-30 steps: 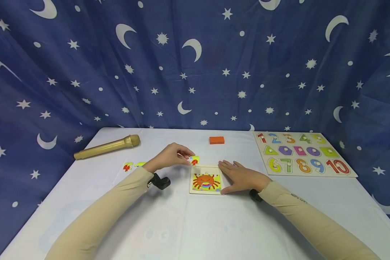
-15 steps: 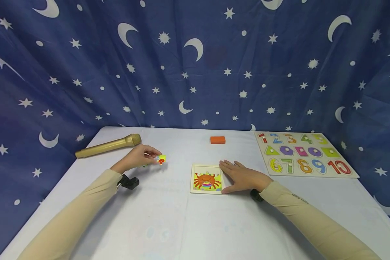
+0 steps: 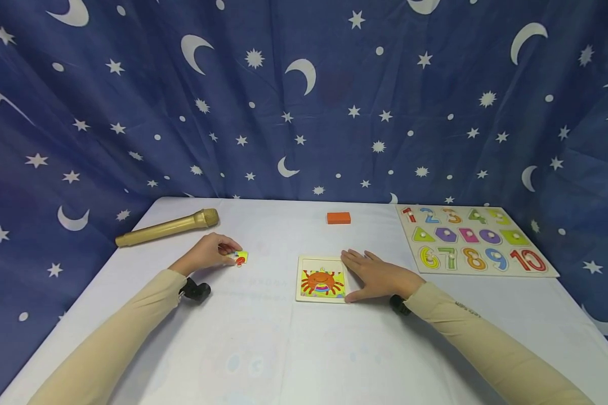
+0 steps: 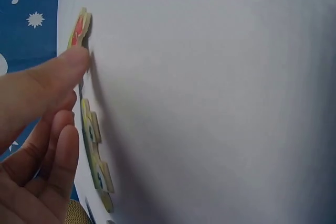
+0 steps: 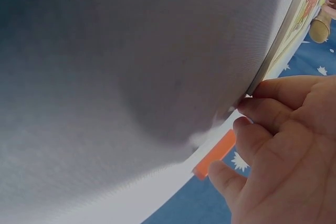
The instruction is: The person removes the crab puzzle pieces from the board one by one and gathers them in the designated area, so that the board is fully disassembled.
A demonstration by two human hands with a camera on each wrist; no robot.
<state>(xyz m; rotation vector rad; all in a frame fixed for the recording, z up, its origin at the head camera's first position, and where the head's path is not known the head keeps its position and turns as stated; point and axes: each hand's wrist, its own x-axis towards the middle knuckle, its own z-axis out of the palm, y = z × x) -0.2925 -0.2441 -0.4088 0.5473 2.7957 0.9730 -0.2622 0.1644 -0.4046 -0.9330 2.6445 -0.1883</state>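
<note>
My left hand (image 3: 209,253) pinches a small yellow and red jigsaw puzzle piece (image 3: 241,258) low over the left part of the table. In the left wrist view, further puzzle pieces (image 4: 95,153) lie on the white cloth beside the curled fingers; in the head view that hand hides them. At the middle lies a square wooden puzzle tray (image 3: 306,262) with a smiling orange crab picture (image 3: 322,283) in it. Spread out, my right hand (image 3: 380,275) rests along the tray's right side, its fingertips touching the edge (image 5: 278,45).
A gold microphone (image 3: 167,229) lies at the back left. An orange block (image 3: 338,218) sits near the table's far edge. On the right is a wooden number and shape board (image 3: 409,247). Behind the table hangs a blue curtain (image 3: 334,101) with moons and stars.
My left hand has carried the puzzle piece leftward, away from the tray's top edge, then lowered it closer to the table. The right hand and tray have stayed in place.
</note>
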